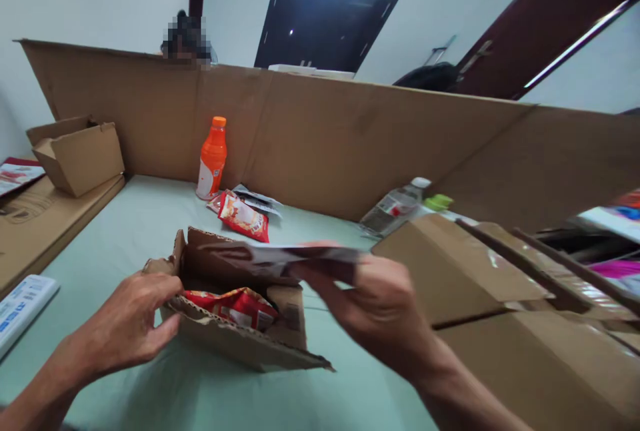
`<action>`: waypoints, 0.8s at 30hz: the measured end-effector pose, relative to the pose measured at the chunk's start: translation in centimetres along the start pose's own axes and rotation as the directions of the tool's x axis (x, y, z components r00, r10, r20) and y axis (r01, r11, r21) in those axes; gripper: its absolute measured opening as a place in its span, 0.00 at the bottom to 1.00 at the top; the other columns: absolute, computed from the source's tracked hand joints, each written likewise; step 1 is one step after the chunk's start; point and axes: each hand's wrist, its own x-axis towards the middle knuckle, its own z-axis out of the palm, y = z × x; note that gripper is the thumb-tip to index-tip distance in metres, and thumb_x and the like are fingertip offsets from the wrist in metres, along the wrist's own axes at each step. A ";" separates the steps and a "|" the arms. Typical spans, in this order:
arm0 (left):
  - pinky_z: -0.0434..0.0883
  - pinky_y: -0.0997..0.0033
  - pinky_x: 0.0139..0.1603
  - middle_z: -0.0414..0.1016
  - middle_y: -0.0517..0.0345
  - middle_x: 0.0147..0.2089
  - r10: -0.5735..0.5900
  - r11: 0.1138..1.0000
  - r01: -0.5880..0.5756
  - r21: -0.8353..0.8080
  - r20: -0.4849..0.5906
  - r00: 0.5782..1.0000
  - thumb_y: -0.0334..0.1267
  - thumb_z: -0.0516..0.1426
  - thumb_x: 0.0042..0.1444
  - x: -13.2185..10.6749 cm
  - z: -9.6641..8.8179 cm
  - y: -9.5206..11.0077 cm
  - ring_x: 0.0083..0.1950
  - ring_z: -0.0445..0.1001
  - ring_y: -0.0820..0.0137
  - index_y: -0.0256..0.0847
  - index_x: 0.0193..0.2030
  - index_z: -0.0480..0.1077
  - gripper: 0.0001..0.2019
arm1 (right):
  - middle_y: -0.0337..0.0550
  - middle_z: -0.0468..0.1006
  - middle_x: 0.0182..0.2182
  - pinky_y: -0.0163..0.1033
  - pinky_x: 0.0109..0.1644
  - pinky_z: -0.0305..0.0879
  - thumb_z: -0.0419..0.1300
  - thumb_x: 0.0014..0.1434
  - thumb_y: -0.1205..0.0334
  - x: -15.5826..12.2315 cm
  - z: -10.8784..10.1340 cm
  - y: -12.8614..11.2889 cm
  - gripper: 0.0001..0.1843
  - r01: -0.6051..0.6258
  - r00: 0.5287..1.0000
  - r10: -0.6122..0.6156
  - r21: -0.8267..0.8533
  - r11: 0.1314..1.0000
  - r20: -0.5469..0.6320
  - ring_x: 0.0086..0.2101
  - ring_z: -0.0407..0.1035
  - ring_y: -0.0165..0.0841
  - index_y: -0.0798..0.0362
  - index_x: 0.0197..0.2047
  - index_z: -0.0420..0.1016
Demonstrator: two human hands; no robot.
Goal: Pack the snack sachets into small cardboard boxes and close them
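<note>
A small open cardboard box [235, 341] sits on the pale green table in front of me, with a red snack packet [235, 304] inside it. My left hand [127, 324] grips the box's left front edge with curled fingers. My right hand [373, 301] pinches a flat grey and dark packet [285, 256], blurred by motion, and holds it level just above the box's open top.
An orange drink bottle [213, 158] stands at the back by the cardboard wall [325, 131]. Red and dark packets [244, 216] lie near it. Clear bottles [397, 204] lie at right behind large cardboard boxes [500, 324]. Another open box [77, 154] sits at left.
</note>
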 end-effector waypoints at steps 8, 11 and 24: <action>0.71 0.70 0.36 0.76 0.59 0.32 -0.008 1.000 0.008 -0.006 0.007 1.000 0.28 0.52 0.57 -0.7 0.1 0.1 0.33 0.74 0.67 0.42 0.39 0.73 0.10 | 0.49 0.85 0.47 0.40 0.46 0.69 0.57 0.61 0.72 1.3 6.0 0.2 0.21 -0.026 0.468 0.212 -0.226 0.974 0.858 0.47 0.78 0.43 0.52 0.55 0.79; 0.72 0.69 0.37 0.77 0.58 0.35 -0.011 0.999 0.011 -0.030 0.003 1.000 0.27 0.52 0.57 -0.9 0.3 -0.1 0.35 0.74 0.67 0.43 0.40 0.72 0.10 | 0.48 0.83 0.52 0.42 0.53 0.70 0.55 0.64 0.71 1.1 4.9 -0.1 0.22 -0.101 0.570 0.106 -0.059 0.993 0.815 0.51 0.77 0.41 0.52 0.58 0.78; 0.72 0.76 0.34 0.79 0.64 0.35 0.149 0.988 -0.155 -0.018 -0.180 0.972 0.25 0.50 0.56 0.1 1.5 -0.8 0.34 0.79 0.71 0.47 0.42 0.65 0.12 | 0.47 0.83 0.42 0.45 0.50 0.73 0.58 0.67 0.65 8.2 6.9 20.1 0.08 -0.399 0.888 0.455 -0.383 0.833 0.065 0.42 0.77 0.37 0.52 0.42 0.81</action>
